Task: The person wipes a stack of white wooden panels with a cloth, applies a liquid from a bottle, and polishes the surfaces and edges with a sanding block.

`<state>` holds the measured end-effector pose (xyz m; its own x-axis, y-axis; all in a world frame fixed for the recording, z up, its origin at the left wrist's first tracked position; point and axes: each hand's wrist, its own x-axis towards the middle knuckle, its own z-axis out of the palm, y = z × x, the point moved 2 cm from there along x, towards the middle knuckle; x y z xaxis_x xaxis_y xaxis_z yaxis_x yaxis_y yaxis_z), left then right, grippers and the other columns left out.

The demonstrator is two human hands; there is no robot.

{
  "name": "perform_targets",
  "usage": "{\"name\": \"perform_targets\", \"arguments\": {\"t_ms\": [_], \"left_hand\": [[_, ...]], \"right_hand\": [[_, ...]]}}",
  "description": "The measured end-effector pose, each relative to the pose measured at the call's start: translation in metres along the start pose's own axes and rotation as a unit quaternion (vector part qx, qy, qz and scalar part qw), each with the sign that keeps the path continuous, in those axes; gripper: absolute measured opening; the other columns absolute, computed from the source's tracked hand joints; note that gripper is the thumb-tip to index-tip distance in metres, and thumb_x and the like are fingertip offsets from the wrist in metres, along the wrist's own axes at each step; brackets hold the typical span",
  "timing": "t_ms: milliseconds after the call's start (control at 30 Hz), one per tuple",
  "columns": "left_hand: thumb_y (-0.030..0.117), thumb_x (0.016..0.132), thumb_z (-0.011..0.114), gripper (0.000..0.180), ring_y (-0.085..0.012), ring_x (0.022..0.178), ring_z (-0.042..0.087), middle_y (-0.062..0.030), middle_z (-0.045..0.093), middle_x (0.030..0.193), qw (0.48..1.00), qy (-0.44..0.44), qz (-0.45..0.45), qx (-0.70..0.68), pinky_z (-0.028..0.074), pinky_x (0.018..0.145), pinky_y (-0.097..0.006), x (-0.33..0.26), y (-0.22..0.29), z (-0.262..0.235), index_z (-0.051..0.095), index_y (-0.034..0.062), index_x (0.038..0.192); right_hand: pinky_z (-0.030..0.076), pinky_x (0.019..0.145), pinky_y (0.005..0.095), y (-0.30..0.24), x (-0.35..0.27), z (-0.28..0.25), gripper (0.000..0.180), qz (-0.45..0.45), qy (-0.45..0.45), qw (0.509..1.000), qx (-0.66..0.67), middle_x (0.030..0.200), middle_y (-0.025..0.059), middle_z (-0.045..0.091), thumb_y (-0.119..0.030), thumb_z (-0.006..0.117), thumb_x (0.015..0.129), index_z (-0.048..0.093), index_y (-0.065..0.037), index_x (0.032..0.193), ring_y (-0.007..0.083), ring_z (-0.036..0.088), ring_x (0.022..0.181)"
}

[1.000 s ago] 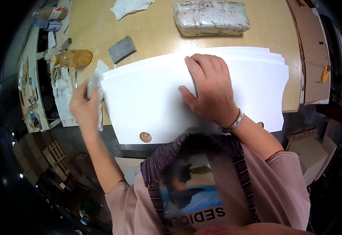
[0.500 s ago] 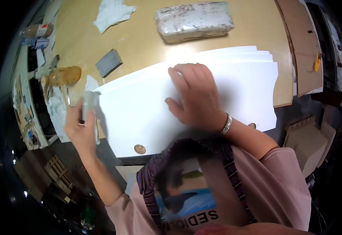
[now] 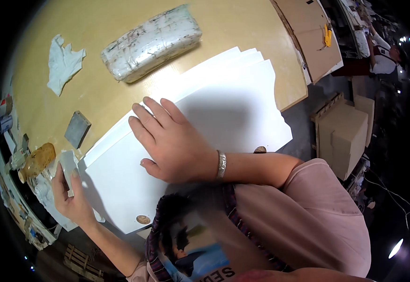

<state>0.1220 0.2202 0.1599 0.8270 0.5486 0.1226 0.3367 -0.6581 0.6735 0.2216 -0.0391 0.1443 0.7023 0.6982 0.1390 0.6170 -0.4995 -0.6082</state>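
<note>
A stack of white panels point(image 3: 205, 122) with wavy short ends lies in front of me, its sheets fanned at the far edge. The top panel has round holes near its near edge, one of them a brownish hole point(image 3: 143, 219) at the left. My left hand point(image 3: 73, 199) grips a light grey, flat block point(image 3: 68, 164), like a sanding block, beside the stack's left end. My right hand point(image 3: 177, 145) rests over the top panel with its fingers spread, holding nothing; a bracelet point(image 3: 221, 164) circles that wrist.
On the yellowish table point(image 3: 104, 105) lie a darker grey block point(image 3: 77, 129), a crumpled white cloth point(image 3: 64, 66) and a long plastic-wrapped bundle point(image 3: 151, 42). An amber bottle point(image 3: 38, 161) lies left. A yellow cutter point(image 3: 327, 35) sits on cardboard point(image 3: 303, 28); a carton point(image 3: 341, 134) stands right.
The view has turned, swinging the scene leftward and tilting it. My right hand has slid left across the panel and spread its fingers. My left hand keeps the grey block at the panels' left end.
</note>
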Motion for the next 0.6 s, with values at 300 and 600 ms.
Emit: {"name": "perform_targets", "arguments": {"t_ms": [300, 600], "left_hand": [[0.001, 0.085, 0.066, 0.036, -0.0091, 0.073, 0.045, -0.0001, 0.058, 0.086, 0.998, -0.011, 0.040, 0.051, 0.039, 0.067, -0.022, -0.004, 0.023, 0.010, 0.064, -0.0041, 0.121], [0.001, 0.081, 0.070, 0.038, -0.0094, 0.075, 0.052, -0.0032, 0.063, 0.088, 0.999, 0.047, 0.005, 0.023, 0.043, 0.069, -0.022, -0.008, 0.010, 0.001, 0.065, -0.0045, 0.117]], "right_hand": [[0.023, 0.111, 0.0506, -0.003, 0.000, 0.006, 0.064, -0.004, -0.029, 0.999, -0.013, 0.133, 0.0296, 0.047, -0.033, 0.063, 0.079, 0.049, 0.011, 0.124, 0.0439, 0.037, 0.130], [0.024, 0.111, 0.0522, -0.002, -0.003, 0.011, 0.067, -0.006, -0.071, 0.996, -0.054, 0.140, 0.0261, 0.041, -0.042, 0.054, 0.085, 0.047, 0.007, 0.129, 0.0424, 0.034, 0.133]]}}
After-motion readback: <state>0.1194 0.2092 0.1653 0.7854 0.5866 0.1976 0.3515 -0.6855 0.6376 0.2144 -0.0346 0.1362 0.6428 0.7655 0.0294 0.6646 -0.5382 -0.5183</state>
